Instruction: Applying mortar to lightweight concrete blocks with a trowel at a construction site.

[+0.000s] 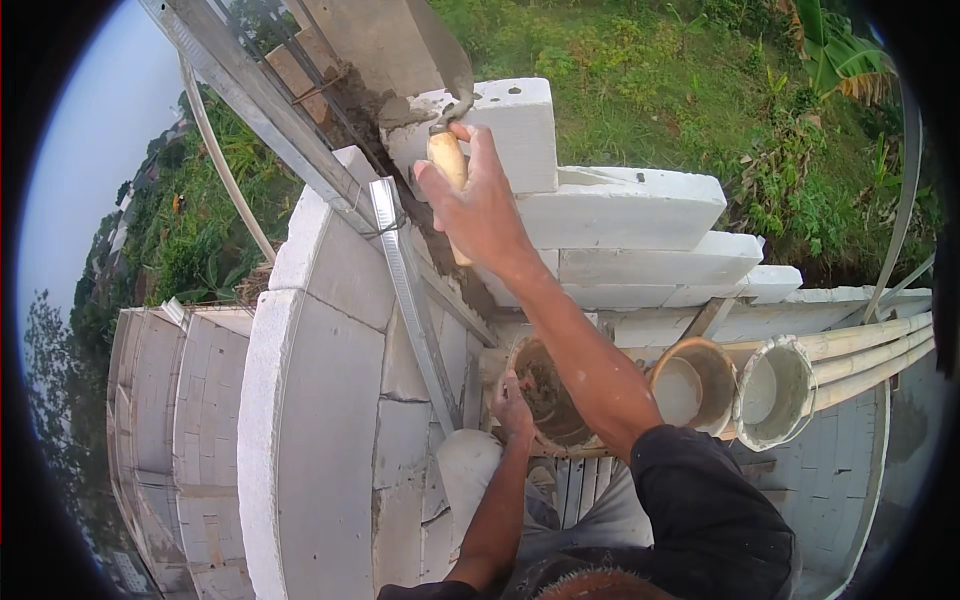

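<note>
My right hand (478, 195) is closed round the wooden handle of a trowel (446, 158), reaching up to the corner where the wall meets a grey column (370, 40). The trowel's mortar-smeared blade points away from me, above the top white block (515, 125). Wet mortar (400, 112) lies on that block's end beside the column. Lower down, my left hand (513, 408) grips the near-left rim of a bucket (525, 352) with brownish-grey mortar inside. Its fingertips are partly hidden behind the rim.
Two more mortar-crusted buckets, one brown (715, 360) and one whitish (802, 365), stand on the right beside bamboo poles (870, 340). A metal channel (410, 290) leans along the left block wall (330, 400). Stepped white blocks (640, 215) run right; greenery lies beyond.
</note>
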`<action>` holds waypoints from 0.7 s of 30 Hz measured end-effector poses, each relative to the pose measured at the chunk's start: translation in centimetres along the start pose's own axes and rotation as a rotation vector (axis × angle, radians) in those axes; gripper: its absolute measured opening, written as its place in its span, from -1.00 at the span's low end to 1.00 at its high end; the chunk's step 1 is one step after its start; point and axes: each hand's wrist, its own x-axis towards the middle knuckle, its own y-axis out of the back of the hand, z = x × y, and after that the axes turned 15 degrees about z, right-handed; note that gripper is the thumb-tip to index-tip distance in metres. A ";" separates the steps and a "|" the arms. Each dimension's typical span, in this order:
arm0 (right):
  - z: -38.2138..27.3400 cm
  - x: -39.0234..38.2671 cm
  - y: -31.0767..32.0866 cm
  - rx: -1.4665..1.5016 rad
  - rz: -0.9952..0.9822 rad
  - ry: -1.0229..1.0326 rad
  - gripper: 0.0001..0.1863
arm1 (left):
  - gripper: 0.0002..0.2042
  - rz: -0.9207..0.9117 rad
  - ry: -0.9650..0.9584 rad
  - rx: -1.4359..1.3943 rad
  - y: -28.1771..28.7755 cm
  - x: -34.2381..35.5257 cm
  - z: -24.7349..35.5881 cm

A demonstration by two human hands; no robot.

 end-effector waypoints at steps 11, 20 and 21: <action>5.7 -16.9 23.4 -0.722 -0.208 -0.189 -0.44 | -0.61 -0.222 -0.054 0.079 -1.0 -0.1 2.0; -1.7 -0.5 14.0 -1.325 0.021 0.527 -0.46 | -0.61 -0.305 -0.300 0.249 -0.4 -1.9 1.8; -1.5 0.2 13.0 -1.364 0.012 0.560 -0.47 | -0.61 -0.303 -0.306 0.283 -0.2 -1.5 1.2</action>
